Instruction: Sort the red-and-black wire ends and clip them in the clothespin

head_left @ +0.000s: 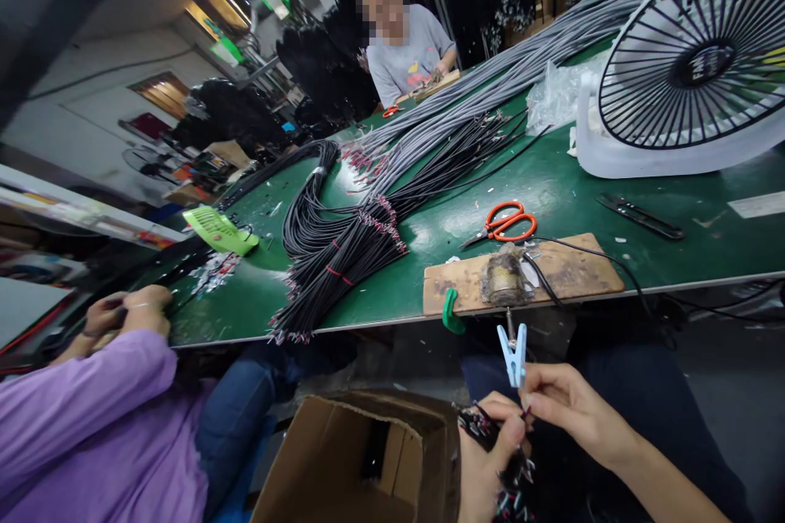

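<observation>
Black cable bundle (513, 484) sits at the lower right of the frame, gripped in the closed left hand (483, 466), its coloured tips sticking out. Just beside it, the right hand (567, 400) pinches a thin wire end (527, 412). A firm left grip and a light, straight pinch would likely stop splaying; both hands are best kept mindful of the light-blue clothespin (513, 357) just above, in case its metal shaft (509, 318) turns. That shaft leads to what looks like a small motor (505, 278) on a wooden board (580, 265). Beyond lie orange-handled scissors (511, 222) and, centre frame, tied black cables (343, 261).
</observation>
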`<state>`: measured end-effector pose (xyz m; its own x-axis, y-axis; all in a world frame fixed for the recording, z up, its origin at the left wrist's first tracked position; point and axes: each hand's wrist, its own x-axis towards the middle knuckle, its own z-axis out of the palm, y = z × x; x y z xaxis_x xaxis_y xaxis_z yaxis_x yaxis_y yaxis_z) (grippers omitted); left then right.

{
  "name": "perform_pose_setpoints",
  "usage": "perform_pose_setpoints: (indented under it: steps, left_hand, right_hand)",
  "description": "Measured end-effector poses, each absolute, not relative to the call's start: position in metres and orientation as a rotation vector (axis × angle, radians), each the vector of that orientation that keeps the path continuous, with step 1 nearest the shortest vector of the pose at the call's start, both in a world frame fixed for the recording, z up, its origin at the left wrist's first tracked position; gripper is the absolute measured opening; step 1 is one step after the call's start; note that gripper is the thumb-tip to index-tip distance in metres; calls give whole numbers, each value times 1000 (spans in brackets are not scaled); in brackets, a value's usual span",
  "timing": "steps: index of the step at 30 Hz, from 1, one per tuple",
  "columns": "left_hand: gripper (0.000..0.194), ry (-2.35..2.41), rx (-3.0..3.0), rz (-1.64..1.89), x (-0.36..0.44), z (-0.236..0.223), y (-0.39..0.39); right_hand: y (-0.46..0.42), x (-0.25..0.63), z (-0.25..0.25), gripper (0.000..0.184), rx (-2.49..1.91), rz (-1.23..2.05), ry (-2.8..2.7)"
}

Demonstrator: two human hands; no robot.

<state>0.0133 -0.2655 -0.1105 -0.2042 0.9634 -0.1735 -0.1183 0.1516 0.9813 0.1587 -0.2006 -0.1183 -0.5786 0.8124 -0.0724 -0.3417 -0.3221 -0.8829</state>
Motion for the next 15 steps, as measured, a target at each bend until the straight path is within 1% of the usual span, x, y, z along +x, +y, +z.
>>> perform_pose_setpoints:
  steps: [1, 3, 6, 8, 10, 13, 15]
  left_hand:
    - [42, 1364, 929, 1295, 14, -107, -263]
    - [36, 1372, 1029, 1322, 13, -102, -259]
    - [27, 1381, 1167, 1375, 6, -95, -254]
    - [17, 1341, 1262, 1354, -2, -92, -251]
    - [4, 1293, 1347, 1319, -10, -89, -247]
    - [7, 1270, 1372, 1362, -14, -85, -243]
    - [2, 1297, 1338, 1387, -10, -83, -240]
  right_hand:
    - [-198, 157, -119, 30, -681, 2030, -1040]
    - [-190, 154, -117, 32, -716, 2046, -898]
    - [-174, 148, -109, 43, -705, 2011, -815]
    - [-166, 143, -102, 48, -689, 2024, -806]
    - [-163, 138, -97, 46, -669, 2051, -767]
    - [-163, 133, -96, 40, -617, 2065, -697]
    - [-163, 130, -97, 40, -591, 2061, -677]
